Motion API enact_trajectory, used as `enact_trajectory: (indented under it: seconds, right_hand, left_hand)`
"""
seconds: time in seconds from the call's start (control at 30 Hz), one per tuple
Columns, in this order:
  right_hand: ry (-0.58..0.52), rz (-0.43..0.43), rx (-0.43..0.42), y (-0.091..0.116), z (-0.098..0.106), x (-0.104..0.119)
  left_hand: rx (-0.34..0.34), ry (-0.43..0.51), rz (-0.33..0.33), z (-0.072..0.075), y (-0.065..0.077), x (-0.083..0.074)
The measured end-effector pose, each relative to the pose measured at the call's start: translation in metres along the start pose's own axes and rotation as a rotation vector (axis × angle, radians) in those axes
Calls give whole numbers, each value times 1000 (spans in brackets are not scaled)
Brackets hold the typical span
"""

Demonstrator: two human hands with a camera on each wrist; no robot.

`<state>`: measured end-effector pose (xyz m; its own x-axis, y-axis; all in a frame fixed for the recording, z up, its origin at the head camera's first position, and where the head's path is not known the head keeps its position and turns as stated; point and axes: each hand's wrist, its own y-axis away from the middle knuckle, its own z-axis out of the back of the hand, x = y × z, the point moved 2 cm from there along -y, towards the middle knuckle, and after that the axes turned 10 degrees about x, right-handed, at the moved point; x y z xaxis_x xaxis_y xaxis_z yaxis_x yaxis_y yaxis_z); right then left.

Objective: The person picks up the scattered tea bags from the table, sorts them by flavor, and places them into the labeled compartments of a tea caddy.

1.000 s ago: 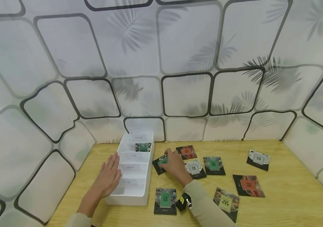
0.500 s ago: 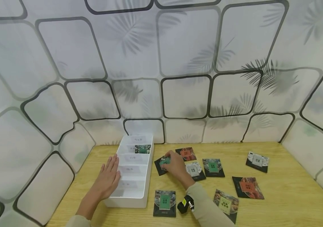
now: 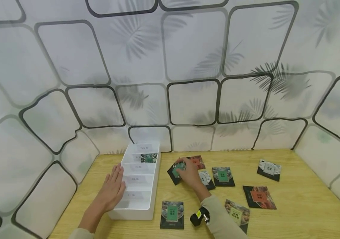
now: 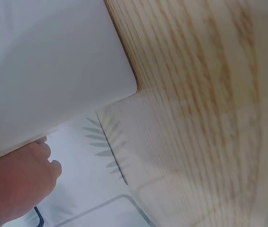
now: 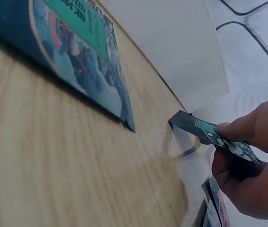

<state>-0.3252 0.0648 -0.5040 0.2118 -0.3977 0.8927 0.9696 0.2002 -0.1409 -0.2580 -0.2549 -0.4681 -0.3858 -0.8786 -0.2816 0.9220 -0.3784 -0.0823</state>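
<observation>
My left hand [image 3: 111, 191] rests with straight fingers along the left side of a white divided box [image 3: 131, 214]; in the left wrist view the fingers [image 4: 41, 151] are partly hidden behind its wall. With my right hand [image 3: 191, 174] I pinch a dark sachet with a green label [image 3: 173, 175] between thumb and fingers. The right wrist view shows this held sachet [image 5: 191, 124] tilted, its low corner near the table. Behind and beside the right hand lie a red-label sachet [image 3: 197, 161] and a white-label sachet [image 3: 206, 180], both partly covered.
One green-label sachet [image 3: 149, 157] sits in a back compartment of the box. On the wooden table [image 3: 301, 212] lie other sachets: green-label [image 3: 223, 176], green-label [image 3: 172, 215], yellow-label [image 3: 237, 214], red-label [image 3: 259, 197] and white-label [image 3: 269, 170]. A patterned curtain [image 3: 193, 103] stands behind.
My right hand has shifted slightly right with the pinched sachet, which has lifted and tilted, and now covers more of the white-label and red-label sachets. The left hand stays at the box.
</observation>
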Motion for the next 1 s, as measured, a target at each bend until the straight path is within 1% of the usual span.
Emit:
enact_trajectory:
  seconds: [0.07, 0.2, 0.37, 0.47, 0.6, 0.7, 0.8, 0.93, 1.0]
  right_hand:
    - [10, 13, -20, 0, 2, -1]
    - [30, 4, -57, 2, 8, -4]
    - [6, 17, -60, 8, 16, -3]
    - [36, 21, -70, 10, 20, -3]
    - [56, -7, -91, 12, 26, -4]
    - [44, -9, -115, 16, 34, -4]
    - [26, 8, -134, 20, 43, -2]
    - [-28, 9, -125, 24, 52, 1]
    - [-21, 3, -120, 25, 55, 3]
  left_hand:
    - [-3, -8, 0, 1, 1, 0]
    - [-1, -16, 0, 3, 1, 0]
    - [6, -26, 2, 3, 1, 0]
    - [6, -36, 2, 3, 1, 0]
    - [7, -37, 4, 3, 1, -1]
    - [7, -29, 4, 3, 1, -1]
    - [8, -13, 0, 2, -1, -2]
    - [10, 5, 8, 2, 0, -1]
    - [10, 0, 8, 2, 0, -1]
